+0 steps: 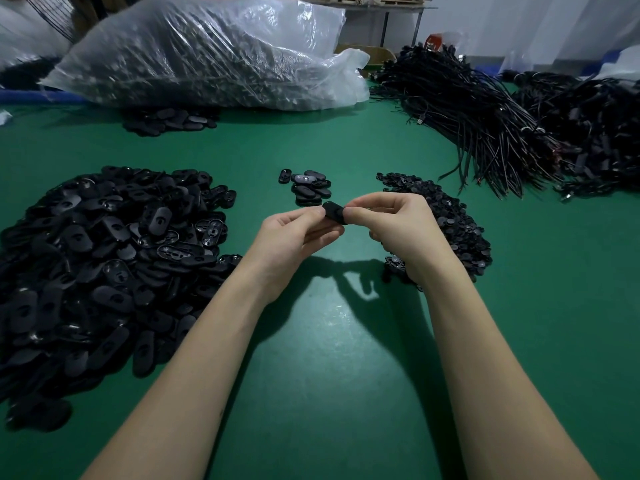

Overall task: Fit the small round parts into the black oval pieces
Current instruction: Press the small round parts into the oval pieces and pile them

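Observation:
One black oval piece (334, 211) is held above the green table between both hands. My left hand (294, 237) pinches its left end and my right hand (398, 223) pinches its right end. Whether a round part sits in it is hidden by my fingers. A big heap of black oval pieces (104, 258) lies to the left. A pile of small round parts (450, 220) lies to the right, partly behind my right hand. A small group of oval pieces (308, 185) lies just beyond my hands.
A large clear plastic bag (207, 53) full of dark parts lies at the back, with a few oval pieces (169, 121) spilled in front of it. Bundles of black cables (502, 109) fill the back right. The green table (329, 358) stretches toward me.

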